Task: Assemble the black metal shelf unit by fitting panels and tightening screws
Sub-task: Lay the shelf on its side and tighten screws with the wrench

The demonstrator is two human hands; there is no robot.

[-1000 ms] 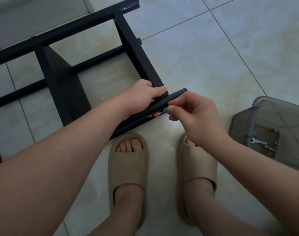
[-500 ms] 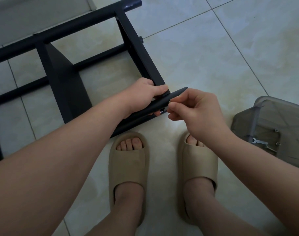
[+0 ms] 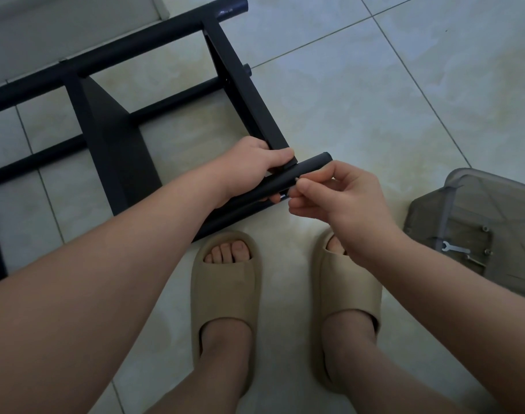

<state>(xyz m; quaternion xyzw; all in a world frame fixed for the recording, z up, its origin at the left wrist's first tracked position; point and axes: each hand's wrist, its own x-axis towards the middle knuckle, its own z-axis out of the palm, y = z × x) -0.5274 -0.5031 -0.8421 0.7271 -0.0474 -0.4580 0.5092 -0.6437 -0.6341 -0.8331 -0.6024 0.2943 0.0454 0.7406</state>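
The black metal shelf unit (image 3: 112, 138) lies on its side on the tiled floor, with round posts and flat panels joined. My left hand (image 3: 255, 162) grips the near round post (image 3: 309, 168) where the end panel (image 3: 243, 94) meets it. My right hand (image 3: 339, 195) pinches a small screw (image 3: 297, 179) against the side of that post, just below its free end. The screw is mostly hidden by my fingertips.
A dark translucent plastic box (image 3: 476, 225) sits on the floor at the right, holding a small flat wrench (image 3: 452, 248) and a few loose screws. My feet in beige slides (image 3: 225, 294) stand right below the post. Pale tiled floor spreads to the upper right.
My right hand has shifted slightly, its fingertips turning at the screw on the post. My left hand keeps its grip and the shelf unit has not moved.
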